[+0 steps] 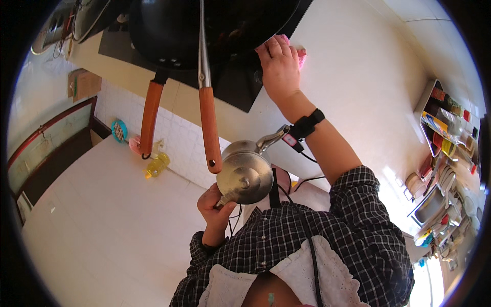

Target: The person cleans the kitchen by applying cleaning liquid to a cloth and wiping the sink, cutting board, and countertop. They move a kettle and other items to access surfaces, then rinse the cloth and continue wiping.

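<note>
My left hand (215, 205) grips a lidded metal kettle (245, 174) low at its side, in front of my shirt. The kettle's spout (268, 140) points up and right, near my right wrist. My right hand (283, 71) presses a pink cloth (302, 57) on the counter beside the black cooktop (234, 82). A large black wok (215, 30) stands over the cooktop, its rim next to my right fingers. The wok's wooden handle (149, 115) points towards me. Beside it, a utensil with a metal shaft and wooden handle (210, 126) lies across the wok; its far end is cut off.
A pale counter (356, 76) runs to the right, where a tray of jars and packets (448, 119) stands near a sink (429, 207). At left are a bottle of yellow liquid (157, 165), a blue bowl (119, 130) and a cardboard box (85, 83). Black cables hang about my body.
</note>
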Available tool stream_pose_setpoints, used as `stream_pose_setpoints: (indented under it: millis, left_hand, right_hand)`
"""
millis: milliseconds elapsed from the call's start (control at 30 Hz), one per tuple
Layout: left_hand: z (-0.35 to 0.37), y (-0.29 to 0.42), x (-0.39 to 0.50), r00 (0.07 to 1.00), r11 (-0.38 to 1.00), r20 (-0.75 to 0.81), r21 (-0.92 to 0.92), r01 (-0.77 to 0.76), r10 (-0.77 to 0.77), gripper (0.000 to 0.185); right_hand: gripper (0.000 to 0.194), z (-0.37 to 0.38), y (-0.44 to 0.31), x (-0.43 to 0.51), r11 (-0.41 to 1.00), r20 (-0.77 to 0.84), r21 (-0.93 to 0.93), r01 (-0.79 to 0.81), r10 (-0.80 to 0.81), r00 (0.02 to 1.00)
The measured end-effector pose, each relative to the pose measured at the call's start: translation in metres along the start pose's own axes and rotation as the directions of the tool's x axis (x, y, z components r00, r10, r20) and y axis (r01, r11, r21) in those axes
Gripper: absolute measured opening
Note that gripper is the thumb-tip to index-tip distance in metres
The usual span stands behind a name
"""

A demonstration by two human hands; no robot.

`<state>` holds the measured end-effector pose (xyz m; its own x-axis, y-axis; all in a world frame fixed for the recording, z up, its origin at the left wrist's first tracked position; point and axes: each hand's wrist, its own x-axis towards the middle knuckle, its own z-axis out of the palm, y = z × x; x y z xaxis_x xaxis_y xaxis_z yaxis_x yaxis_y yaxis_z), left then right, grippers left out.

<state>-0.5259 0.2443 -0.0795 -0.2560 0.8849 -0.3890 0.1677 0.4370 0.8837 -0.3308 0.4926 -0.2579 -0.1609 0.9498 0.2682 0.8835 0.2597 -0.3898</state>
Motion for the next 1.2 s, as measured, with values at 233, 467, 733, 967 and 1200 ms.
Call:
stream_pose_setpoints:
  millis: [233,467,733,967,1200]
  left_hand:
    - [-0.01,-0.021,-0.037,0.994,0.992,-0.106,-0.114,-0.051,0.039,0.042]
    - [-0.032,-0.041,-0.055,0.974,0.981,-0.217,-0.163,-0.106,0.069,0.044]
    - [-0.034,-0.047,-0.054,0.963,0.966,-0.267,-0.234,-0.114,0.049,0.043]
    - [-0.023,-0.049,-0.06,0.966,0.955,-0.251,-0.269,-0.126,0.057,0.039]
    - [-0.028,-0.054,-0.063,0.954,0.975,-0.291,-0.186,-0.125,0.068,0.038]
  right_hand:
    - [0.052,0.012,-0.064,-0.011,0.978,0.013,0.031,0.207,-0.208,0.978]
    - [0.051,0.011,-0.075,-0.056,0.835,0.099,0.265,0.481,-0.52,0.848]
    - [0.043,-0.031,0.032,-0.029,0.748,0.01,0.652,0.124,-0.172,0.985]
    - [0.067,-0.019,0.065,0.006,0.985,0.078,-0.172,-0.006,0.02,0.997]
    - [0.043,-0.013,-0.008,-0.115,0.843,0.131,0.435,0.317,-0.407,0.904]
